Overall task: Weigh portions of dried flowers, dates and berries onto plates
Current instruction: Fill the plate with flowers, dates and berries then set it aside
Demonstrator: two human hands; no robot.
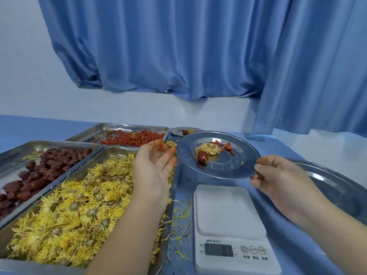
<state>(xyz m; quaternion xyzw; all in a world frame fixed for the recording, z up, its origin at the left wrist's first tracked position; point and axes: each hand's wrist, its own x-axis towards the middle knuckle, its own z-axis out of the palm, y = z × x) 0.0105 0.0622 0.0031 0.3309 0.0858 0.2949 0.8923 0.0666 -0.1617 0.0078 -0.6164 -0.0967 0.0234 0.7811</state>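
Plate control is what matters here. Your right hand (278, 175) is pinching the near rim of the small steel plate (228, 167) between thumb and curled fingers, and the plate is hanging tilted, apparently off the table, just beyond the white kitchen scale (228, 211). The scale's platform is bare and its display is too blurred to read.

The plate is carrying one dried chrysanthemum (208, 148), one red date (202, 156) and a few goji berries (226, 147). The date is sitting towards the near side and, being round, is probably the first thing to roll, so you should be levelling the rim before moving on.

Your left hand (155, 165) is lying open, palm up and holding nothing, over the far corner of the chrysanthemum tray (117, 153), just beside the plate's left edge. Bringing it under that edge would steady a one-sided pinch.

Whether you are heading for the scale or for the other filled plate (176, 132) behind, you should be setting it down flat and slowly.
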